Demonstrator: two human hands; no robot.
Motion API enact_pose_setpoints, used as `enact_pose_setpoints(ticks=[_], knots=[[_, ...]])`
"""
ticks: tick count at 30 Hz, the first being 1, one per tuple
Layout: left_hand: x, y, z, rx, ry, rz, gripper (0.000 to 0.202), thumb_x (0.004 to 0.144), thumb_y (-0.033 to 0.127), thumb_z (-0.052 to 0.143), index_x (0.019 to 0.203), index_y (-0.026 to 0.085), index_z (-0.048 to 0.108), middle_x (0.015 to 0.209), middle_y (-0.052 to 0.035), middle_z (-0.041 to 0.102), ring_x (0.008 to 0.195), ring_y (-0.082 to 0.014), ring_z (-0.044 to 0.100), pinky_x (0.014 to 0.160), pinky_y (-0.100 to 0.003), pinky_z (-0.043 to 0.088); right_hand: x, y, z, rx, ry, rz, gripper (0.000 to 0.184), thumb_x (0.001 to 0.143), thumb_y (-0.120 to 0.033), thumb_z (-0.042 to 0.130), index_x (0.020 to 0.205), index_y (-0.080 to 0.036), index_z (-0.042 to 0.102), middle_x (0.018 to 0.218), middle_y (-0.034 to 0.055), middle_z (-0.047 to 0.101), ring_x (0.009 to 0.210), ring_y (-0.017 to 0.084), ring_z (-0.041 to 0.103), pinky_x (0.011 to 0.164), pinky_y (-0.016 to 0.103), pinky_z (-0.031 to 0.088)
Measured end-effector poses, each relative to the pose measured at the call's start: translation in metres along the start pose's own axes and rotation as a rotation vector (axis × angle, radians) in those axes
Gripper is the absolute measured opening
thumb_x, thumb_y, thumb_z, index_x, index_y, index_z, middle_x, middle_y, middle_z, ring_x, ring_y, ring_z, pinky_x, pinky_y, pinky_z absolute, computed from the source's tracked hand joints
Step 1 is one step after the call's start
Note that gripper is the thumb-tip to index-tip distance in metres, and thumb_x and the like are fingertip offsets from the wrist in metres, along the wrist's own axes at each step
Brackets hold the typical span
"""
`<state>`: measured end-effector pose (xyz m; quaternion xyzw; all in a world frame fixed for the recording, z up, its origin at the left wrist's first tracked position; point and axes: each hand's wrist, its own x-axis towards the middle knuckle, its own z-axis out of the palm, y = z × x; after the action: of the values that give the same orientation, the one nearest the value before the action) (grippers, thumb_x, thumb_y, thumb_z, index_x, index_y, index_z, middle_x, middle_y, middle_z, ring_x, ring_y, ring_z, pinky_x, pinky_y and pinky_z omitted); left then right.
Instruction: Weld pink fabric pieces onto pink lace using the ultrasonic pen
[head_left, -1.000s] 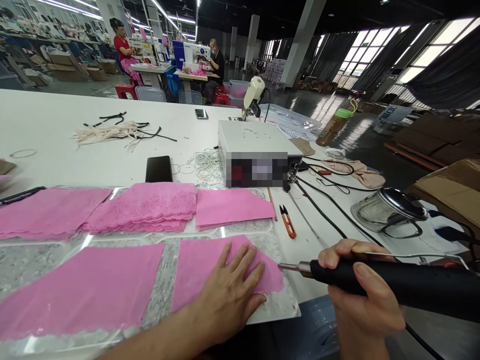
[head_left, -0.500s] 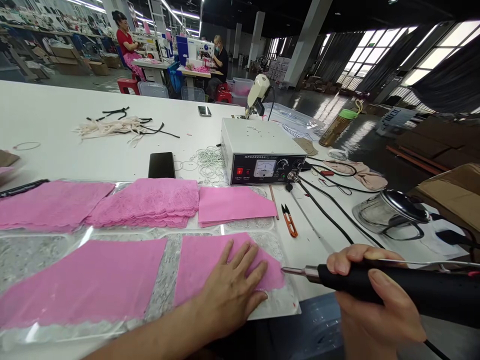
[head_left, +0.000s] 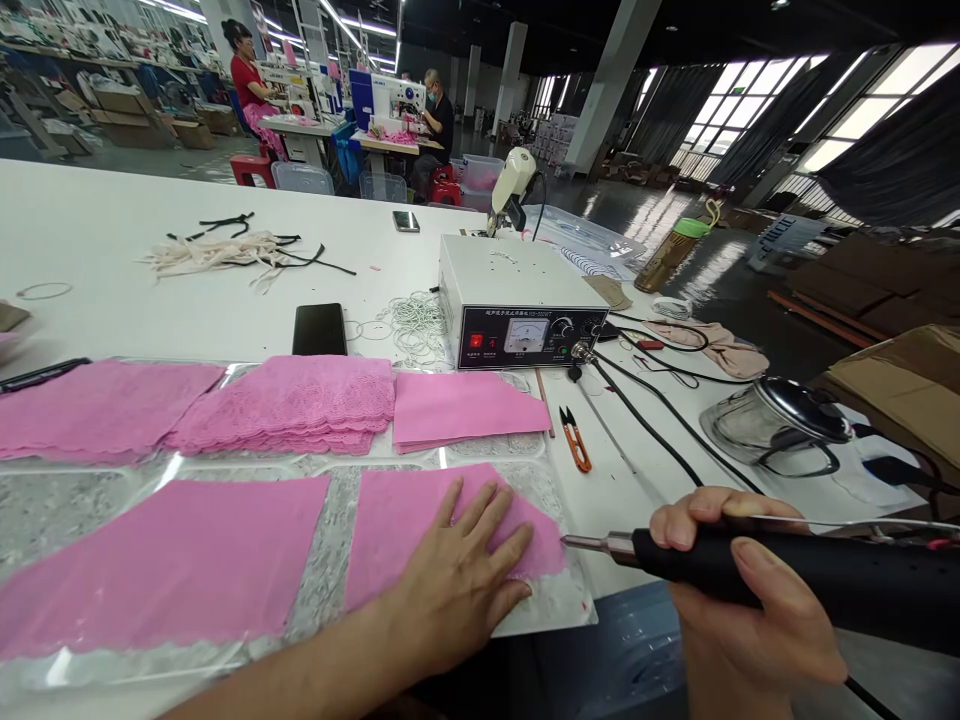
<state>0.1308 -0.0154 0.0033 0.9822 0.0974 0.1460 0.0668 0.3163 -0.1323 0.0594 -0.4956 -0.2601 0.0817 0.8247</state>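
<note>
My left hand (head_left: 469, 560) lies flat with fingers spread on a pink fabric piece (head_left: 397, 520) with an angled right side. In my right hand (head_left: 750, 590) is a black handheld ultrasonic welder (head_left: 847, 585), held level with its metal tip pointing left. The tip is at the right edge of the fabric piece; whether it presses on the cloth I cannot tell. To the left lies another pink piece (head_left: 187, 560) on the marbled, clear-covered board (head_left: 307, 560). Behind are a smooth pink stack (head_left: 465, 408) and a pink lace stack (head_left: 292, 400).
The welder's control box (head_left: 525, 300) stands behind, with black cables running right. Orange thread snips (head_left: 575, 440) lie right of the board, near a lidded glass mug (head_left: 780, 425). A black phone (head_left: 319, 330) and tangled elastic (head_left: 420, 330) are left of the box. Two people sew farther off.
The whole view has shifted slightly left. Both hands, the welder tip and the fabric keep the same places relative to each other.
</note>
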Motion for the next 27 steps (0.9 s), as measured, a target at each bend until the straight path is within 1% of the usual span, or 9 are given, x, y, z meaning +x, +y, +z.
enact_pose_setpoints(ticks=[4,8,12,14,16,19,22,27], knots=[[0.000,0.000,0.001,-0.002,0.002,0.001,0.045,0.101,0.050,0.044,0.135,0.022,0.056,0.145,-0.0162,0.052,0.138,-0.0336,0.045,0.113,-0.057,0.032,-0.001,0.003,-0.001,-0.001,-0.003,0.017,0.014,0.064,-0.024,0.064,0.078,-0.021,0.060,0.072,-0.0008,0.053,0.050,0.013,0.051,0.045,0.033,0.047],[0.000,0.000,-0.001,-0.002,0.015,0.013,0.044,0.101,0.047,0.046,0.134,0.021,0.057,0.145,-0.0155,0.052,0.139,-0.0323,0.044,0.116,-0.056,0.028,-0.001,0.006,-0.002,0.008,-0.013,0.026,0.014,0.066,-0.023,0.063,0.079,-0.021,0.059,0.073,-0.0008,0.053,0.052,0.013,0.052,0.047,0.033,0.048],[-0.001,0.001,-0.004,-0.034,0.040,0.105,0.042,0.101,0.044,0.048,0.136,0.022,0.056,0.145,-0.0139,0.053,0.140,-0.0306,0.044,0.119,-0.056,0.021,-0.002,0.007,-0.001,0.009,-0.012,0.024,0.014,0.066,-0.024,0.063,0.079,-0.021,0.059,0.074,-0.0010,0.053,0.051,0.013,0.052,0.048,0.033,0.047],[-0.002,0.002,-0.005,-0.054,0.034,0.161,0.044,0.100,0.046,0.049,0.138,0.024,0.054,0.146,-0.0134,0.052,0.140,-0.0313,0.044,0.120,-0.058,0.019,-0.002,0.007,0.000,0.005,-0.014,0.027,0.014,0.067,-0.025,0.062,0.080,-0.021,0.059,0.074,-0.0008,0.054,0.051,0.013,0.053,0.048,0.033,0.047],[-0.001,0.002,-0.005,-0.063,0.018,0.182,0.047,0.100,0.048,0.049,0.140,0.024,0.054,0.147,-0.0137,0.051,0.141,-0.0329,0.043,0.119,-0.059,0.020,-0.002,0.007,0.000,0.007,-0.017,0.028,0.014,0.067,-0.024,0.062,0.080,-0.020,0.059,0.074,-0.0009,0.054,0.052,0.013,0.053,0.048,0.033,0.047],[-0.001,0.003,-0.006,-0.068,-0.017,0.176,0.048,0.100,0.050,0.048,0.140,0.023,0.054,0.148,-0.0145,0.049,0.142,-0.0347,0.041,0.118,-0.061,0.022,-0.001,0.006,0.000,0.014,-0.018,0.028,0.014,0.066,-0.023,0.062,0.079,-0.020,0.059,0.074,-0.0012,0.054,0.051,0.013,0.053,0.048,0.032,0.047],[0.000,0.006,-0.007,-0.072,-0.033,0.168,0.052,0.100,0.053,0.046,0.142,0.023,0.050,0.150,-0.0149,0.048,0.142,-0.0352,0.040,0.117,-0.062,0.025,-0.001,0.006,-0.001,0.013,-0.026,0.022,0.014,0.066,-0.023,0.062,0.079,-0.020,0.060,0.073,-0.0009,0.054,0.051,0.013,0.053,0.047,0.032,0.047],[0.003,0.018,-0.008,-0.058,-0.051,0.122,0.053,0.101,0.054,0.042,0.140,0.019,0.052,0.151,-0.0159,0.046,0.143,-0.0362,0.038,0.114,-0.063,0.028,-0.001,0.005,-0.001,0.006,-0.034,0.031,0.014,0.067,-0.025,0.063,0.080,-0.020,0.060,0.074,-0.0009,0.054,0.052,0.013,0.053,0.047,0.032,0.048]])
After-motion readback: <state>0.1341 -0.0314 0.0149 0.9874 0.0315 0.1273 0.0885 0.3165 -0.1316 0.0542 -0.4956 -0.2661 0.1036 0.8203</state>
